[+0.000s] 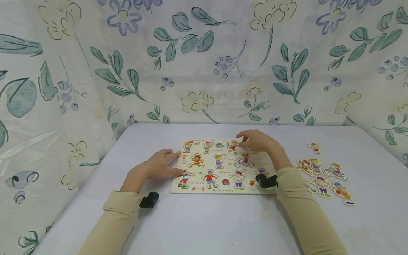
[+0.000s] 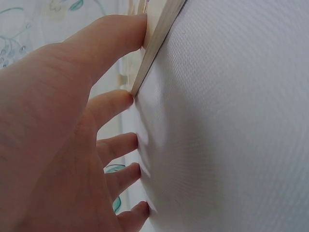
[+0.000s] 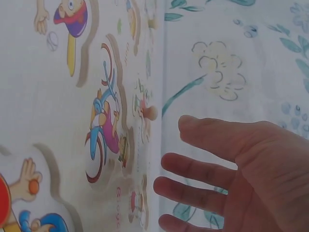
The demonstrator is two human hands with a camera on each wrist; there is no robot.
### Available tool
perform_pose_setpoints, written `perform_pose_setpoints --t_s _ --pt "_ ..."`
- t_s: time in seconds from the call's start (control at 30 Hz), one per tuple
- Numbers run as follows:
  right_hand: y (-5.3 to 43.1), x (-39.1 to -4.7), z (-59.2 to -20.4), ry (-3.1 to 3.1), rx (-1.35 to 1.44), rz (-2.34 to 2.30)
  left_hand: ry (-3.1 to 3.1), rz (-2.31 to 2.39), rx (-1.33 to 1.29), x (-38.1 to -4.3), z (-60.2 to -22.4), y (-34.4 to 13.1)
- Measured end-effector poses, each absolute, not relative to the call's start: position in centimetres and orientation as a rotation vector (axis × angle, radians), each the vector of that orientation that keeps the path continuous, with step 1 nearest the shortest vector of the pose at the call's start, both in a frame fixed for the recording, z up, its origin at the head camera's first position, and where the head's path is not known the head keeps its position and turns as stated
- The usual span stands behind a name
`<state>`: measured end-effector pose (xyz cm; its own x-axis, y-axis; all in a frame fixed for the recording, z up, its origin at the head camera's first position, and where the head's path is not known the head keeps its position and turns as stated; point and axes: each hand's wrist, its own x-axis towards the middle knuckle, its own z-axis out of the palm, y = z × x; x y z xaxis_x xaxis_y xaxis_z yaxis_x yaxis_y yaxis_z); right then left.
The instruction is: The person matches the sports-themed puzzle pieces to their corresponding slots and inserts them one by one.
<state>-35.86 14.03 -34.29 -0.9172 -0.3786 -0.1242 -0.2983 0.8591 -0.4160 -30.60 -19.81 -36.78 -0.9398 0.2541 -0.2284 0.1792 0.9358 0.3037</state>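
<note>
A wooden peg-puzzle board (image 1: 204, 173) with printed sports figures lies on the table. My left hand (image 1: 159, 164) rests at its left edge, fingers spread; in the left wrist view the thumb (image 2: 120, 36) lies on the board's face and the index finger (image 2: 116, 104) touches its edge. Over the board's upper right is my right hand (image 1: 256, 140), its fingers loosely bent. Nothing shows between them in the right wrist view. Near its thumb (image 3: 207, 133), a small knob (image 3: 151, 113) stands up from a figure. The cyclist figure (image 3: 104, 125) lies on the board, nearer the camera.
Several loose figure pieces lie right of the board, among them a cyclist piece (image 1: 335, 171), a blue-capped figure (image 1: 342, 193) and a lone small figure (image 1: 315, 147) farther back. A white cloth covers the table (image 1: 207, 226). Flower-patterned curtain (image 1: 204, 71) hangs behind it.
</note>
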Motion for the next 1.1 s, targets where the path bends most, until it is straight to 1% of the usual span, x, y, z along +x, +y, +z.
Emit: perform_pose_setpoints --t_s 0.33,0.67,1.1 --pt "15.3 -35.8 -33.9 2.836 -0.456 -0.622 2.826 0.396 0.331 -30.5 -36.7 -19.8" --pt "16.6 -35.8 -33.6 2.859 -0.493 -0.649 2.825 0.397 0.333 -30.5 -36.7 -19.9" --pt "18.0 -35.6 -33.3 2.865 -0.426 -0.749 2.829 0.402 0.340 -30.7 -36.9 -19.9"
